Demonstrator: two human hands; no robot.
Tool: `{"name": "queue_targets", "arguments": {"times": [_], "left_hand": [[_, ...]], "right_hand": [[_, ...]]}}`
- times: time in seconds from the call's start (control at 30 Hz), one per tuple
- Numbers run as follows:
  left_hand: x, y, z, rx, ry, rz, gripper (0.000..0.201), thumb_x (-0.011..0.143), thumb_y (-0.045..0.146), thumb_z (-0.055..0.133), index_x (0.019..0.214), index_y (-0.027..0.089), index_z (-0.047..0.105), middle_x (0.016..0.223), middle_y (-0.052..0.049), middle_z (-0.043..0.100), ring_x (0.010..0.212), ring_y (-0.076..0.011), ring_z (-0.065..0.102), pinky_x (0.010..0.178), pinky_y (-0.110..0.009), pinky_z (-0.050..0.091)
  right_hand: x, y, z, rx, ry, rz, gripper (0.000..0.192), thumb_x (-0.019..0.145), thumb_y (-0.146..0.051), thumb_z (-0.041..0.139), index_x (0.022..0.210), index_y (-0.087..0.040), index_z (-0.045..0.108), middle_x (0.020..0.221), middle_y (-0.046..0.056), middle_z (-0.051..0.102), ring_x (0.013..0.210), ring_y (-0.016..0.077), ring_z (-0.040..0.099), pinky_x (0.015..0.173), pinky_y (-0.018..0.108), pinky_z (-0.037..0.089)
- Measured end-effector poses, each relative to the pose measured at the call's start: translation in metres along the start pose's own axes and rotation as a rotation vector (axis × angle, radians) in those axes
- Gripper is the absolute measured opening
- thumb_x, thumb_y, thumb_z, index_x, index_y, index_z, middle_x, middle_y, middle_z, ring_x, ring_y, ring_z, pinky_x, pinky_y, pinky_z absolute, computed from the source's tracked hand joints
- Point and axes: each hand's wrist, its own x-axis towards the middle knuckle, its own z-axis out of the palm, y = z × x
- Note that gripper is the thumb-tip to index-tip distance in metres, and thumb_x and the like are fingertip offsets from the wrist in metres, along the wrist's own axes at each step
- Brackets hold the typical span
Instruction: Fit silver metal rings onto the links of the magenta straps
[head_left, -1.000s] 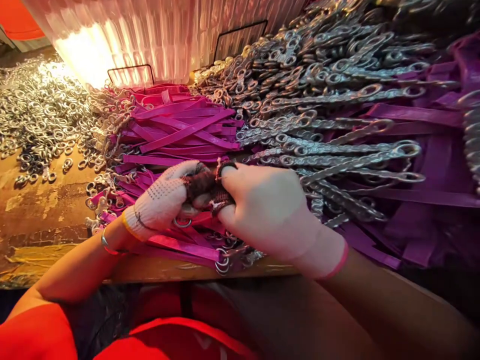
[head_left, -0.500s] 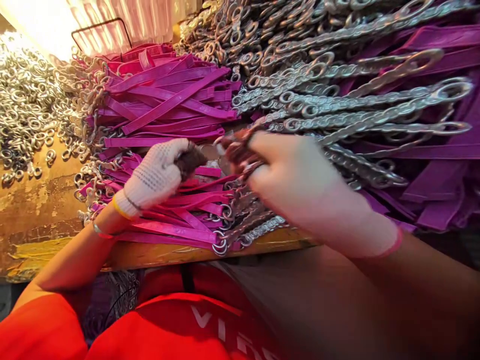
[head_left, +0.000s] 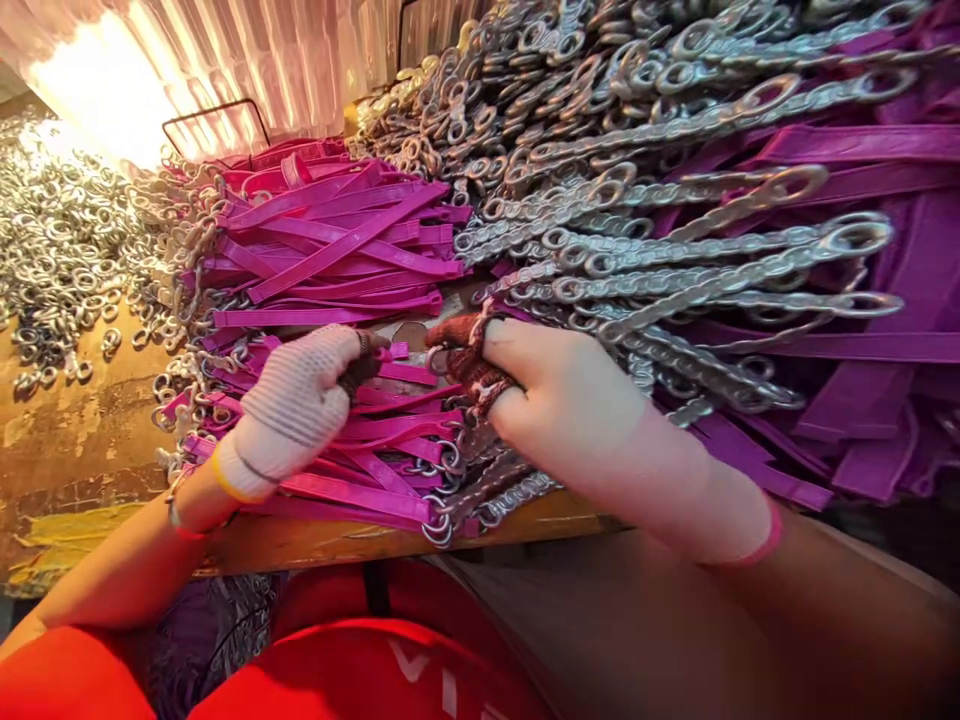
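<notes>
My left hand (head_left: pixel 300 405), in a white glove with dark-stained fingertips, is closed in a pinch. A small pink strap end (head_left: pixel 396 351) shows at its fingertips; the rest is hidden. My right hand (head_left: pixel 555 385), also gloved, faces it across a narrow gap with its fingers curled. A metal ring (head_left: pixel 435 360) sits at its fingertips, and a chain (head_left: pixel 486 312) loops over the dark, reddish fingers. Below both hands lie pink straps (head_left: pixel 352 490) with metal rings (head_left: pixel 437 525) at their ends.
A pile of pink straps (head_left: pixel 330 235) lies beyond my hands. Silver chains with large end rings (head_left: pixel 855 235) spread over purple straps (head_left: pixel 855 400) at right. Loose metal rings (head_left: pixel 60 270) heap at left. A black wire frame (head_left: pixel 217 115) stands behind, and the wooden table edge (head_left: pixel 322 540) runs in front.
The view has tilted, so the table sits lower in the picture. My hands stay close together, and a pink strap end now shows at my left fingertips. The ring by my right hand is clearer.
</notes>
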Motion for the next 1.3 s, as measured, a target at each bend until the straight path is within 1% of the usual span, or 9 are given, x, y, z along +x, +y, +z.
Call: {"name": "queue_targets", "arguments": {"times": [0.13, 0.23, 0.5, 0.6, 0.73, 0.8, 1.03, 1.17, 1.3], "left_hand": [[-0.012, 0.013, -0.013, -0.570, -0.049, -0.325, 0.025, 0.091, 0.037, 0.054, 0.093, 0.016, 0.067, 0.058, 0.002, 0.055, 0.046, -0.0089, 0.046, 0.045, -0.018, 0.038], [-0.021, 0.020, -0.006, -0.884, -0.125, -0.506, 0.029, 0.092, 0.041, 0.053, 0.077, 0.017, 0.059, 0.051, 0.005, 0.045, 0.037, -0.0062, 0.033, 0.035, -0.017, 0.028], [-0.028, 0.012, 0.023, -1.332, -0.248, -0.583, 0.034, 0.088, 0.044, 0.056, 0.069, 0.017, 0.048, 0.055, 0.006, 0.035, 0.038, -0.0035, 0.023, 0.034, -0.016, 0.018], [-0.032, 0.013, 0.024, -1.189, -0.215, -0.516, 0.034, 0.091, 0.046, 0.051, 0.071, 0.018, 0.048, 0.055, 0.006, 0.037, 0.039, -0.0053, 0.026, 0.037, -0.018, 0.022], [-0.037, 0.014, 0.026, -0.596, 0.001, -0.239, 0.020, 0.090, 0.034, 0.054, 0.082, 0.017, 0.059, 0.076, -0.002, 0.062, 0.066, -0.0135, 0.054, 0.062, -0.024, 0.044], [-0.036, 0.011, 0.029, -0.425, 0.018, -0.117, 0.014, 0.089, 0.026, 0.053, 0.087, 0.016, 0.062, 0.085, -0.004, 0.066, 0.078, -0.0165, 0.058, 0.074, -0.027, 0.046], [-0.036, -0.002, 0.040, -0.552, -0.221, 0.001, 0.018, 0.089, 0.018, 0.047, 0.088, 0.014, 0.064, 0.082, -0.002, 0.068, 0.070, -0.0140, 0.056, 0.067, -0.024, 0.045], [-0.044, -0.002, 0.044, -0.532, -0.176, -0.014, 0.017, 0.084, 0.012, 0.047, 0.089, 0.013, 0.063, 0.084, -0.004, 0.068, 0.073, -0.0148, 0.057, 0.069, -0.025, 0.044], [-0.048, 0.003, 0.042, -0.587, -0.098, -0.075, 0.022, 0.092, 0.027, 0.047, 0.077, 0.014, 0.059, 0.072, -0.001, 0.062, 0.065, -0.0125, 0.051, 0.060, -0.023, 0.039]], "right_hand": [[-0.002, -0.019, 0.003, -0.179, -0.150, -0.008, 0.027, 0.075, -0.008, 0.046, 0.090, -0.017, 0.066, 0.082, 0.007, 0.069, 0.074, 0.0211, 0.062, 0.066, 0.029, 0.042], [-0.003, -0.033, 0.007, -0.336, -0.229, 0.010, 0.021, 0.074, -0.010, 0.049, 0.085, -0.017, 0.065, 0.081, 0.008, 0.068, 0.070, 0.0212, 0.062, 0.060, 0.030, 0.036], [-0.005, -0.044, 0.010, -0.408, -0.275, 0.017, 0.020, 0.074, -0.007, 0.047, 0.082, -0.018, 0.062, 0.085, 0.009, 0.066, 0.072, 0.0205, 0.062, 0.059, 0.030, 0.031], [-0.007, -0.045, 0.013, -0.412, -0.280, 0.025, 0.019, 0.075, -0.007, 0.048, 0.081, -0.017, 0.062, 0.085, 0.009, 0.067, 0.073, 0.0206, 0.062, 0.059, 0.030, 0.031], [-0.013, -0.041, 0.018, -0.474, -0.264, -0.022, 0.018, 0.077, -0.007, 0.047, 0.078, -0.015, 0.063, 0.084, 0.011, 0.067, 0.063, 0.0180, 0.058, 0.054, 0.030, 0.028], [-0.015, -0.039, 0.019, -0.518, -0.259, -0.023, 0.018, 0.077, -0.007, 0.047, 0.077, -0.015, 0.064, 0.083, 0.011, 0.067, 0.061, 0.0175, 0.056, 0.053, 0.030, 0.027], [-0.020, -0.044, 0.028, -0.613, -0.280, -0.022, 0.021, 0.077, -0.008, 0.048, 0.081, -0.014, 0.067, 0.088, 0.013, 0.069, 0.061, 0.0193, 0.059, 0.052, 0.031, 0.028], [-0.020, -0.048, 0.028, -0.594, -0.326, 0.016, 0.026, 0.073, -0.008, 0.049, 0.090, -0.015, 0.068, 0.089, 0.013, 0.070, 0.065, 0.0219, 0.062, 0.055, 0.031, 0.034], [-0.017, -0.049, 0.017, -0.495, -0.425, 0.109, 0.037, 0.070, -0.006, 0.052, 0.103, -0.015, 0.065, 0.099, 0.012, 0.071, 0.079, 0.0225, 0.066, 0.064, 0.029, 0.039]]}}
